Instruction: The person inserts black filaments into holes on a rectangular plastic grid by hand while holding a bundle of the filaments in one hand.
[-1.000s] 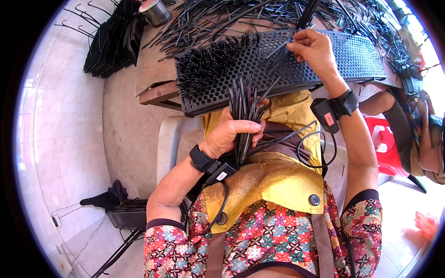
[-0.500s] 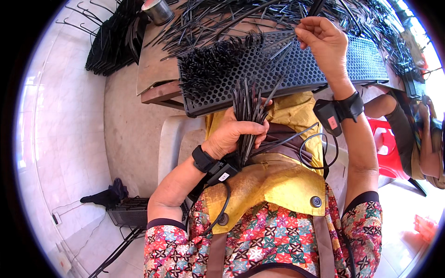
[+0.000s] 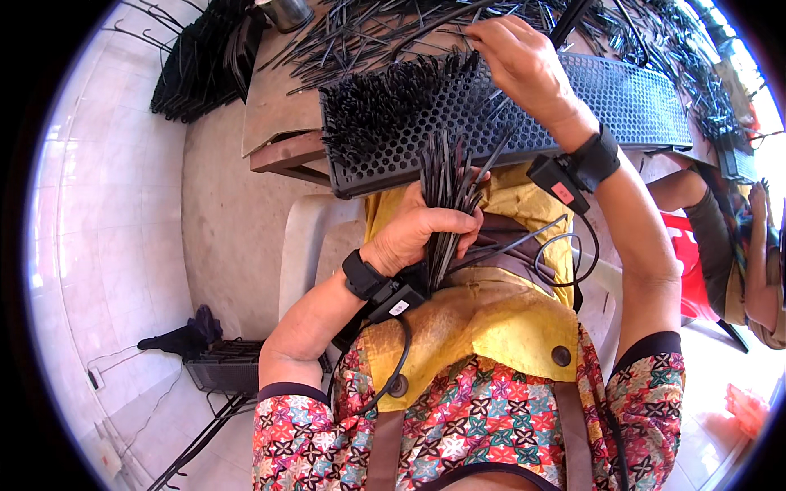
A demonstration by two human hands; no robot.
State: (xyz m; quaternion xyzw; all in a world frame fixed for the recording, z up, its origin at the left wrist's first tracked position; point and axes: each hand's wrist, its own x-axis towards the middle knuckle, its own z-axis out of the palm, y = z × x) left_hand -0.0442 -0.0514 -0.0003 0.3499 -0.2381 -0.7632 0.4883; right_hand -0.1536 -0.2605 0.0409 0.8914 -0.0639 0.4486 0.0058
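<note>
A bundle of thin, dark strips (image 3: 443, 184) stands upright in my left hand (image 3: 413, 231), whose fingers are wrapped round its lower part. Beyond it lies a long black perforated panel (image 3: 598, 102) with rows of round holes. Its left part carries a dense tuft of short black strips (image 3: 372, 106), and a few single ones poke up near its middle. My right hand (image 3: 528, 69) is over the panel's far edge with fingertips pinched together, close to the tuft's right end. Whether a strip is between those fingertips I cannot make out.
Loose black strips (image 3: 352, 45) cover the wooden table (image 3: 274, 110) behind the panel. A metal can (image 3: 285, 12) stands at its far left. Finished-looking black brush pieces (image 3: 196, 69) hang or stack by the tiled wall. Another person's arm (image 3: 761, 266) shows at right, beside a red chair (image 3: 692, 270).
My right hand has moved left and slightly away from me, over the panel's far edge. The left hand still holds the strip bundle in nearly the same place.
</note>
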